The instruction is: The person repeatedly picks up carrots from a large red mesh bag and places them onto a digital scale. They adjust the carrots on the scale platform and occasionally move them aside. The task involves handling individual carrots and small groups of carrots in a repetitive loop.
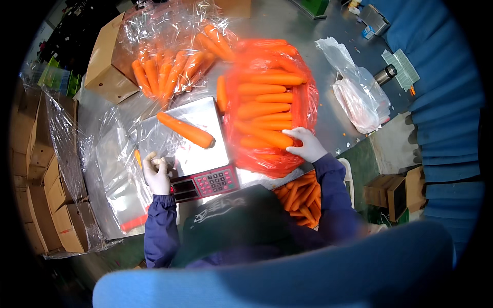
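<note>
My right hand (308,146), in a white glove, has its fingers and thumb around the end of a carrot (265,134) in the red plastic bag (308,102). More carrots lie side by side in that bag. At the left, my left hand (157,175), also gloved, is curled beside the near left corner of the digital scale (213,184). Whether its fingers pinch some clear film there cannot be made out. One single carrot (185,130) lies slantwise on the scale's steel plate (215,159).
Behind the scale, a clear plastic bag (173,23) of carrots leans by a cardboard box (109,79). Flat clear bags (119,181) lie on the left. More carrots (302,198) sit below the table edge. Crumpled white plastic (358,96) and a steel flask (385,74) are at right.
</note>
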A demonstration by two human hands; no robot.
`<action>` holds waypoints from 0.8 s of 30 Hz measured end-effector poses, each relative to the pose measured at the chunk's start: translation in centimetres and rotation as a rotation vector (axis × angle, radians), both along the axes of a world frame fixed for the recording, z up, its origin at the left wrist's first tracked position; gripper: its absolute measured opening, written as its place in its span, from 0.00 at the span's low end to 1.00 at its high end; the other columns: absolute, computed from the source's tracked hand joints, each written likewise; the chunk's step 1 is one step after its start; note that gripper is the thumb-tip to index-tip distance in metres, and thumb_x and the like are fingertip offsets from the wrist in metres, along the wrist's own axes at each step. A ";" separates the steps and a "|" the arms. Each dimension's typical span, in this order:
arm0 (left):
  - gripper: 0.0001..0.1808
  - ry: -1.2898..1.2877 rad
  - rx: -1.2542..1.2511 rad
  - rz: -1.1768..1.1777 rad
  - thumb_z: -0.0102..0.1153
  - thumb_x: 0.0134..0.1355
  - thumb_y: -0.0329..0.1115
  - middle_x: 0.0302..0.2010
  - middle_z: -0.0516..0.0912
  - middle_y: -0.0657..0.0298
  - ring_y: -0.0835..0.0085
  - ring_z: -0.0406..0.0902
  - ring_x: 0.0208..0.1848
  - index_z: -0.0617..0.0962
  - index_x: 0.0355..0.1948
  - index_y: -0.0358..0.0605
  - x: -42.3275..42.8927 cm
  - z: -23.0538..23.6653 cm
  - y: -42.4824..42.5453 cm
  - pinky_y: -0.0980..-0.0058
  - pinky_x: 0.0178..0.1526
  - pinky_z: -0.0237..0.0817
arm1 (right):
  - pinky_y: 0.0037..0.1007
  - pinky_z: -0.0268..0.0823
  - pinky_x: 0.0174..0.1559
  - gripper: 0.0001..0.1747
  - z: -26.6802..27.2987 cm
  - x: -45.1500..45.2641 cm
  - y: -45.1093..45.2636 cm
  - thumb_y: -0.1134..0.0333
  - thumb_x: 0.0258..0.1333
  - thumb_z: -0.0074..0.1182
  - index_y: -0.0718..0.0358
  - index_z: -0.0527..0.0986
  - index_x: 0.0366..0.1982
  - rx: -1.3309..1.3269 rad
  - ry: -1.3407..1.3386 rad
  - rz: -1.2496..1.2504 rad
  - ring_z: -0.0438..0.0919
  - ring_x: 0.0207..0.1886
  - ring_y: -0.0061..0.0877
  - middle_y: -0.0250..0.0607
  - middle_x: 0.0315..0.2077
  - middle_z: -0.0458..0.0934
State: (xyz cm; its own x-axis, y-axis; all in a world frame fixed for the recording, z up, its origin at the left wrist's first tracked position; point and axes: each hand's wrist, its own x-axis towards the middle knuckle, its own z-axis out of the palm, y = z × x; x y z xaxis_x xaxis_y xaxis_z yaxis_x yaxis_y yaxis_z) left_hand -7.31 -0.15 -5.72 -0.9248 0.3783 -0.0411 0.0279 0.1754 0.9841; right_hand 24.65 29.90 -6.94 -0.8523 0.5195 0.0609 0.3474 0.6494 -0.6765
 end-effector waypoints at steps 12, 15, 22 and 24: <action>0.36 0.757 -0.464 -0.034 0.69 0.43 0.30 0.50 0.63 0.54 0.61 0.62 0.54 0.69 0.56 0.50 1.9 1.8 3.1 0.64 0.56 0.57 | 0.35 0.64 0.51 0.27 -2.4 -10.0 14.0 0.73 0.39 0.58 0.52 0.72 0.47 0.636 -0.105 -0.477 0.69 0.51 0.36 0.39 0.47 0.71; 0.26 0.768 -0.532 -0.026 0.67 0.45 0.28 0.46 0.68 0.56 0.61 0.65 0.52 0.74 0.48 0.47 0.6 0.7 3.1 0.64 0.54 0.59 | 0.36 0.64 0.52 0.27 -1.4 -10.2 15.8 0.69 0.37 0.61 0.52 0.73 0.47 0.436 -0.216 -0.383 0.69 0.51 0.37 0.40 0.46 0.72; 0.14 0.321 -0.299 -0.073 0.64 0.49 0.29 0.38 0.75 0.60 0.62 0.70 0.45 0.79 0.39 0.44 -1.5 -0.9 2.0 0.66 0.50 0.60 | 0.17 0.59 0.16 0.21 -1.7 -4.9 10.9 0.51 0.59 0.47 0.61 0.74 0.43 -1.159 0.174 -0.371 0.75 0.21 0.21 0.42 0.30 0.79; 0.18 0.569 -0.430 -0.099 0.66 0.47 0.33 0.39 0.75 0.60 0.62 0.70 0.46 0.78 0.41 0.45 -0.5 0.3 2.9 0.65 0.51 0.59 | 0.17 0.59 0.17 0.23 -1.4 -3.6 8.4 0.50 0.59 0.46 0.61 0.73 0.44 -1.396 0.286 -0.252 0.74 0.21 0.21 0.41 0.30 0.79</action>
State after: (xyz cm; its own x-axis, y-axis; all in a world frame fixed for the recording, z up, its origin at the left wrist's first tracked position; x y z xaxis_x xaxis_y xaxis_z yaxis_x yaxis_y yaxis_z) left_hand -7.77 2.78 -5.40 -0.8092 0.5205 0.2727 0.5519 0.5140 0.6567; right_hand 21.07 38.35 -8.35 -0.7765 0.4279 -0.4624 0.0979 -0.6431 -0.7595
